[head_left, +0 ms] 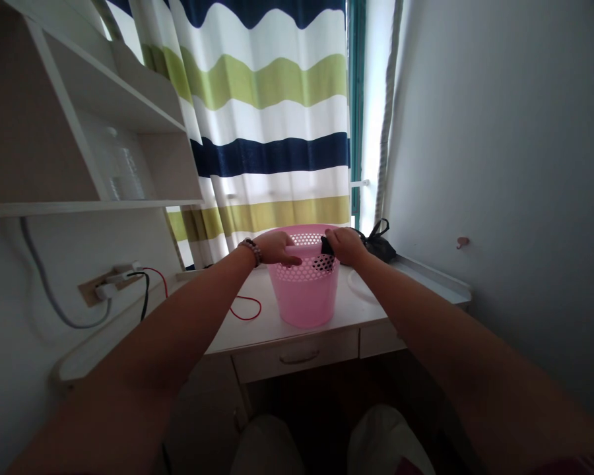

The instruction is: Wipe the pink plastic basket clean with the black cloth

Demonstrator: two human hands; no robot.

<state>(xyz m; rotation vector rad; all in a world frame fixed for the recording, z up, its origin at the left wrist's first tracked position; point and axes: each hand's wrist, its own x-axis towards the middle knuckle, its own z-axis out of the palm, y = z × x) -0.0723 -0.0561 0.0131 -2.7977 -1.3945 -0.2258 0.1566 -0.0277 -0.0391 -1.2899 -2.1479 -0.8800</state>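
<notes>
A pink plastic basket [304, 300] with a band of holes below its rim stands upright on the white desk [257, 330]. My left hand [276, 249], with a beaded bracelet on the wrist, grips the basket's near rim, thumb outside and fingers over the inside. At the right part of the rim, my right hand [345, 245] is closed on a soft black item [327, 247]. Black also shows through the basket's holes below that hand; whether it is cloth or plastic I cannot tell. The basket's inside is mostly hidden.
A black bag [379, 245] with tied handles lies behind my right hand. Partly under my right forearm is a white round object [360, 285]. A red cable [250, 318] runs left to a wall socket [106, 287]. Shelves [129, 204] overhang the left; a striped curtain [277, 158] hangs behind.
</notes>
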